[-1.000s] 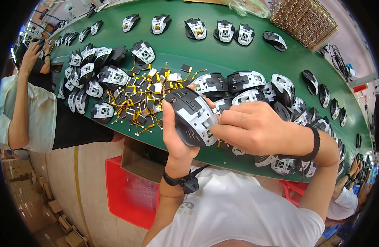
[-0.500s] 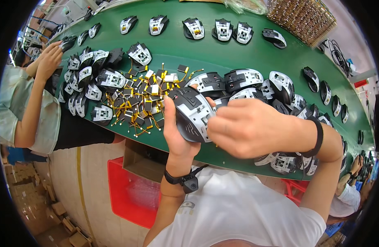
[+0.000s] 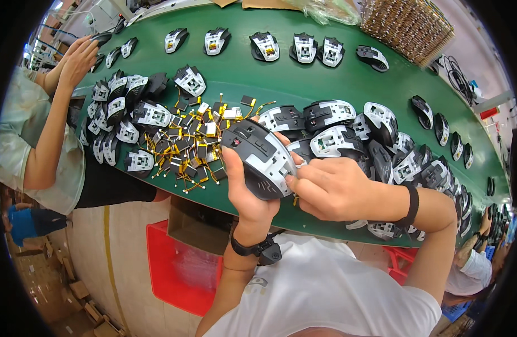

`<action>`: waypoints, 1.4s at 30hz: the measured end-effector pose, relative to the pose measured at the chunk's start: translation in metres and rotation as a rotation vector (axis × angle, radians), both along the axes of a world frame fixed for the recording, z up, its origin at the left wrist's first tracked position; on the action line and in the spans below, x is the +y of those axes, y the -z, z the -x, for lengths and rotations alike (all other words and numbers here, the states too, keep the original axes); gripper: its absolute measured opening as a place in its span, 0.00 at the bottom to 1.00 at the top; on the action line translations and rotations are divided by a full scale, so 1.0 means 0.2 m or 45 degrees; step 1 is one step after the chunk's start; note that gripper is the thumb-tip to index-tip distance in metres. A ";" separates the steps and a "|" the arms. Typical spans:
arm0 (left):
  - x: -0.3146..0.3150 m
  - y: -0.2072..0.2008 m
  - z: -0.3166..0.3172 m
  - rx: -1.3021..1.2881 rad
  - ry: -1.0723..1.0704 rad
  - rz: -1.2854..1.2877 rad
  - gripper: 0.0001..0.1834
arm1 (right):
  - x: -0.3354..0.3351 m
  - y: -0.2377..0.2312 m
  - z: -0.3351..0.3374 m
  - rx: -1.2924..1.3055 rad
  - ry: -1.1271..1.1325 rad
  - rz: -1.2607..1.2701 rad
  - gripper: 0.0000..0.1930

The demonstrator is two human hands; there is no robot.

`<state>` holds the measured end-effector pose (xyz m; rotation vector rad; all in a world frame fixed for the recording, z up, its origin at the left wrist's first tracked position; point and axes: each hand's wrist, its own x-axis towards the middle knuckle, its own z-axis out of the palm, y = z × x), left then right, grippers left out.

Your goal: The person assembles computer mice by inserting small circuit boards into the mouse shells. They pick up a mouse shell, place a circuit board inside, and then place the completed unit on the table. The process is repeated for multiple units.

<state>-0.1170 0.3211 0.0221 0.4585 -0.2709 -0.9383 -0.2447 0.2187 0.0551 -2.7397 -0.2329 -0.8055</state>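
Observation:
My left hand (image 3: 248,194) grips a black and white computer mouse shell (image 3: 259,156), held over the near edge of the green conveyor belt (image 3: 303,84). My right hand (image 3: 331,188) is pinched against the shell's right side, and a thin yellow wire hangs below the fingers. Just left of the shell lies a heap of small black battery parts with yellow leads (image 3: 194,143). More mouse shells (image 3: 337,126) are piled right behind my right hand.
Another heap of shells (image 3: 121,121) lies at the left, where a co-worker's arm (image 3: 51,135) reaches to the belt. A row of single shells (image 3: 264,45) rides the far side. A woven basket (image 3: 407,22) sits far right. A red crate (image 3: 180,269) stands under the belt.
I have turned the shell a little in my left hand and my right fingers have shifted to its lower right edge. The co-worker's hand on the left has risen toward the far side of the belt.

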 end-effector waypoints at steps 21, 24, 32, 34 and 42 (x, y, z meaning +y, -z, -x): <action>0.02 0.03 0.00 -0.428 -0.047 0.414 0.58 | 0.05 -0.08 0.07 0.741 -0.168 -2.064 0.11; 0.04 0.02 0.02 -0.466 -0.075 0.342 0.57 | 0.05 -0.08 0.08 0.770 -0.154 -2.045 0.11; 0.07 0.01 0.05 -0.519 -0.058 0.340 0.57 | 0.06 -0.09 0.09 0.782 -0.207 -2.097 0.11; 0.07 0.01 0.06 -0.557 -0.049 0.332 0.57 | 0.07 -0.10 0.10 0.783 -0.164 -2.109 0.10; 0.05 0.00 0.08 -0.555 -0.065 0.205 0.59 | 0.05 -0.08 0.12 0.866 -0.054 -2.063 0.11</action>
